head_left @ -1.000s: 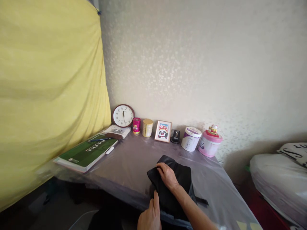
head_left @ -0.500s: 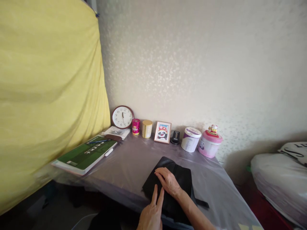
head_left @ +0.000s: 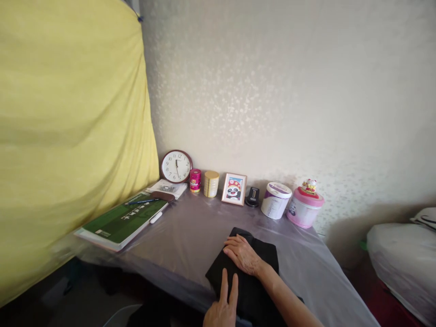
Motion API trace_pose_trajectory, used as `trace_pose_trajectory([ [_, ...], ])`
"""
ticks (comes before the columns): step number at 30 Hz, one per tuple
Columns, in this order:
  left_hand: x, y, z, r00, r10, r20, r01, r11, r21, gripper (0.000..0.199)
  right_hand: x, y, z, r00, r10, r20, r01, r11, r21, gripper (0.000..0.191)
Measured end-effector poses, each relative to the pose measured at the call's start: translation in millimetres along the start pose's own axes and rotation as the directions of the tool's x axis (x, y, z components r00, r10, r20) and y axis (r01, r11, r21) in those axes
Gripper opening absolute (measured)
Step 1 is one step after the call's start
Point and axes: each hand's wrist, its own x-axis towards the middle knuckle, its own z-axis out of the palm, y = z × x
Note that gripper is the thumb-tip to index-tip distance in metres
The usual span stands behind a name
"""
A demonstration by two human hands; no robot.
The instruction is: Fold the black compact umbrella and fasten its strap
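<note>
The left hand [head_left: 222,309] holds its two leading fingers straight and parted in a V, their tips resting on the black cloth [head_left: 254,290]. The cloth lies on the near edge of the table [head_left: 184,236]; in that dark strip it probably hangs a little over. The right hand [head_left: 242,255] is laid flat on the cloth's upper part, fingers close together, gripping nothing visible. The cloth is smooth and dull, with a pointed left corner. A wide stretch of shiny, wrinkled tabletop separates it from the flat green book [head_left: 127,220] to its left, and a narrower one runs right of it to the table's side edge. Beyond the cloth stand the flat, rectangular picture frame [head_left: 234,189] and, right of that line, the round white tub [head_left: 275,202] and pink tub [head_left: 304,209].
</note>
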Motion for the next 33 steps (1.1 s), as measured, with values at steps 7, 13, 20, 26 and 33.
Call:
trace_pose_trajectory([
  [7,-1.6,9.2,-6.6,0.994,-0.095,0.061,0.093,0.995,0.041,0.089,20.5,39.4,-1.8,0.986,0.167,0.016,-0.165,0.982,-0.094,0.04],
  [13,-12.1,14.3,-23.4,0.99,-0.104,0.092,0.103,0.994,0.019,0.103,23.5,63.3,-10.8,0.912,0.4,-0.09,-0.408,0.908,-0.093,0.039],
  [20,-16.2,11.6,-22.8,0.995,-0.057,-0.086,0.056,0.998,-0.013,0.097,-41.3,64.0,-36.3,0.715,0.525,-0.462,-0.586,0.81,0.014,0.039],
  [26,-11.7,11.0,-18.5,0.989,-0.068,-0.135,0.066,0.998,-0.016,0.095,-102.4,19.1,-21.8,0.548,0.761,-0.347,-0.718,0.641,0.272,0.047],
  [33,-16.5,16.1,-26.1,0.991,-0.086,-0.099,0.083,0.996,-0.029,0.093,-105.5,-8.5,-25.0,0.576,0.793,-0.2,-0.666,0.597,0.448,0.037],
])
